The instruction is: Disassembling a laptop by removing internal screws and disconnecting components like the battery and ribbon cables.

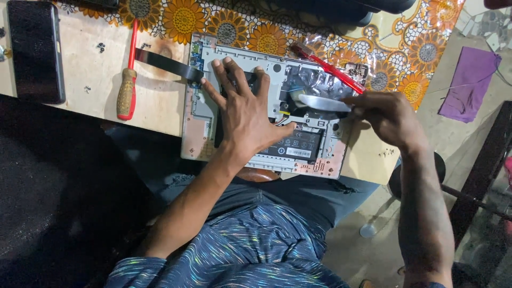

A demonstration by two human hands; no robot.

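An opened laptop base (200, 128) lies on the table edge with its insides showing, including a black battery (296, 145) and silver foil. My left hand (242, 109) presses flat on the middle of the laptop, fingers spread. My right hand (386, 117) is at the laptop's right side and grips a flat silver metal tool (322, 102), whose blade points left over the foil area. A red-handled tool (330, 69) rests across the laptop's far right corner.
A screwdriver with a red and wooden handle (127, 90) lies left of the laptop beside a black flat strip (168, 64). A black phone (34, 50) lies far left. Small screws (100, 47) dot the table. A sunflower-pattern cloth (234, 24) covers the far side. A purple cloth (469, 82) lies on the floor.
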